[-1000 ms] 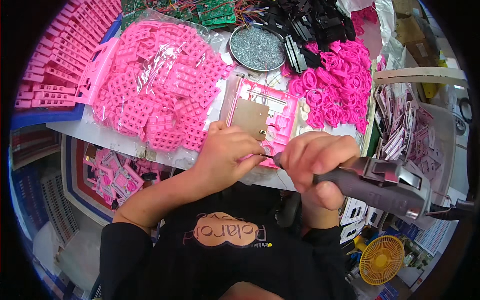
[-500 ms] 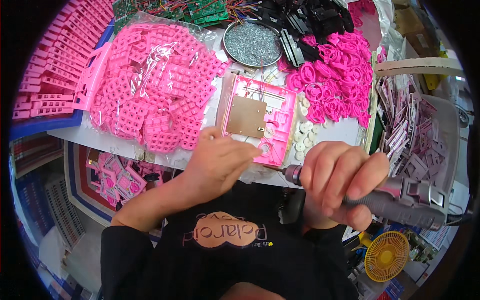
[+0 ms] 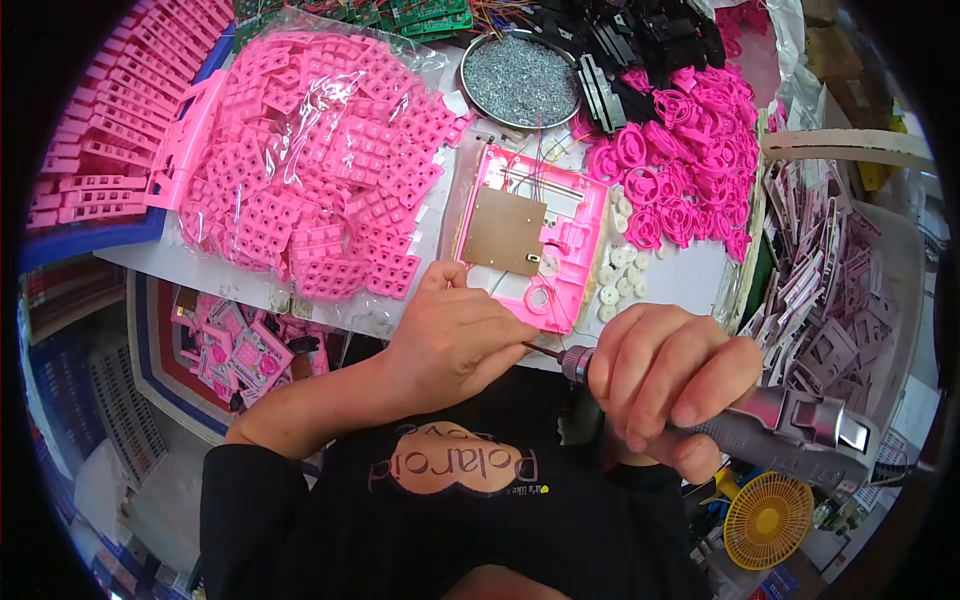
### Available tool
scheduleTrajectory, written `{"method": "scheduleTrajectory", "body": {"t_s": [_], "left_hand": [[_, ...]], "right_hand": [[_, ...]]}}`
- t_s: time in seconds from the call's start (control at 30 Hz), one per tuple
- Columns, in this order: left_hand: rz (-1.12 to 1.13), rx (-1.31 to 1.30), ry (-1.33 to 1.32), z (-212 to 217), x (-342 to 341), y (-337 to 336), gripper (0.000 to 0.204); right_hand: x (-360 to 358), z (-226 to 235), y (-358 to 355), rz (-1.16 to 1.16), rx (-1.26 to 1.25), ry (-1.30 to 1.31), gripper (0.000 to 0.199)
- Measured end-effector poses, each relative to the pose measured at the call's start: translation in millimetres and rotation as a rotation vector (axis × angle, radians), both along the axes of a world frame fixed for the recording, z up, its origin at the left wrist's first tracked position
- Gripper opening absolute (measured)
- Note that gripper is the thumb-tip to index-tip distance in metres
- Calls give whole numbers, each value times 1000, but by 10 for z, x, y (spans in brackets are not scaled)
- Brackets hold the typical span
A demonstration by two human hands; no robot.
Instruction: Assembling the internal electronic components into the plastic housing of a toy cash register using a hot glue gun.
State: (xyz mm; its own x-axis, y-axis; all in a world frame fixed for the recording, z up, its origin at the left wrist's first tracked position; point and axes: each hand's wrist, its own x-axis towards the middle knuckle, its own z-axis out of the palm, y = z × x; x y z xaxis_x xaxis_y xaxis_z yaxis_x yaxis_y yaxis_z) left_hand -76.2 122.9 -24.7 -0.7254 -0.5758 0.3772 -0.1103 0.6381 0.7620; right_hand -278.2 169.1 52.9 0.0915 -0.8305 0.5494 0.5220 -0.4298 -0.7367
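Note:
My right hand (image 3: pixel 670 380) is wrapped around a grey electric screwdriver (image 3: pixel 800 430), its thin bit pointing left. My left hand (image 3: pixel 455 335) is closed, with thumb and finger pinched together at the bit's tip. Whatever may be between those fingertips is too small to make out. Just beyond them lies an open pink plastic casing (image 3: pixel 570 255) on the table. It holds a brown circuit board (image 3: pixel 505 230), thin wires and a round part (image 3: pixel 539 295) near its close edge.
A bag of pink keypads (image 3: pixel 330 170) lies left. Behind the casing stands a round dish of screws (image 3: pixel 520 80). Pink ring-shaped parts (image 3: pixel 680 150), white discs (image 3: pixel 622 270) and black parts (image 3: pixel 650 40) lie right. A bin of pale panels (image 3: pixel 825 260) stands beyond the table's right edge.
My left fingers have drawn back from over the casing to its near edge and now meet the bit's tip. The screwdriver has shifted slightly toward me. The view has moved a little.

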Motion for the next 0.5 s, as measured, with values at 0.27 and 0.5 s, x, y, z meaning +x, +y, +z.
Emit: {"method": "scheduleTrajectory", "body": {"t_s": [0.27,0.5], "left_hand": [[117,-117,-268,124,40,-128,26],[-46,-199,-398,-29,74,-329,18]], "right_hand": [[-38,-138,82,-274,66,54,27],[-568,-105,23,-876,339,408,54]]}}
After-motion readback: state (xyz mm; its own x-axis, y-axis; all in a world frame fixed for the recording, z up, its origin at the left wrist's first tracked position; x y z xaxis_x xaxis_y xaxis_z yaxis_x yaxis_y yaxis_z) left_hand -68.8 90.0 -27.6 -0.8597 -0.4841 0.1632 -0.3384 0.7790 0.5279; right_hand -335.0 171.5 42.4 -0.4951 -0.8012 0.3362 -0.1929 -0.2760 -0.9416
